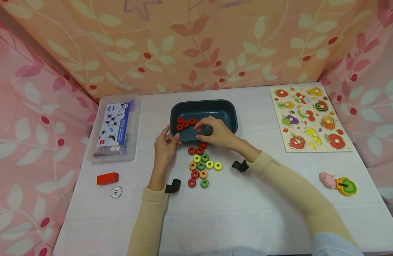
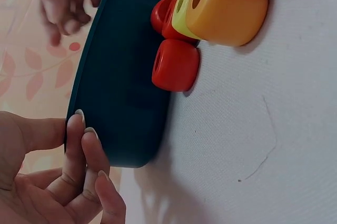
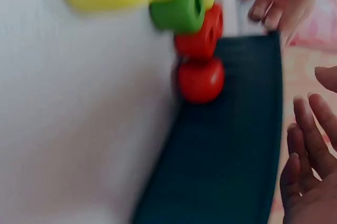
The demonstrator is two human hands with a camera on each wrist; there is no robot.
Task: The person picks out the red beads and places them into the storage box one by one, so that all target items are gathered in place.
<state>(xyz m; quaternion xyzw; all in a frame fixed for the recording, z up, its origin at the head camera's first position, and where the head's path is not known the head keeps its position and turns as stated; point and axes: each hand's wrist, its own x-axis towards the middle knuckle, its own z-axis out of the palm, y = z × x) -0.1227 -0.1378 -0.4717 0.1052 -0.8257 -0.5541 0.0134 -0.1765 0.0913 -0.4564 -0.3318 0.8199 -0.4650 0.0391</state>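
Note:
A dark teal tray point(image 1: 220, 109) stands at the middle of the table with several red rings point(image 1: 185, 124) inside its left part. My left hand point(image 1: 165, 147) grips the tray's near left corner; in the left wrist view the thumb and fingers pinch its rim. Over the tray's near side hangs my right hand point(image 1: 217, 133), thumb and fingers apart, close to a red ring partly hidden behind them. Nothing shows between the fingers in the right wrist view. Several red, green, yellow and orange rings point(image 1: 200, 166) lie clustered on the cloth before the tray, some against its wall.
A clear plastic box point(image 1: 114, 128) with a molecule-picture sheet stands at the left. Near it lie a red block point(image 1: 107, 179) and a round chip point(image 1: 116, 192). On the right are a fruit puzzle board point(image 1: 312, 117), a pink pig figure point(image 1: 327, 180) and a tree-shaped toy point(image 1: 346, 186).

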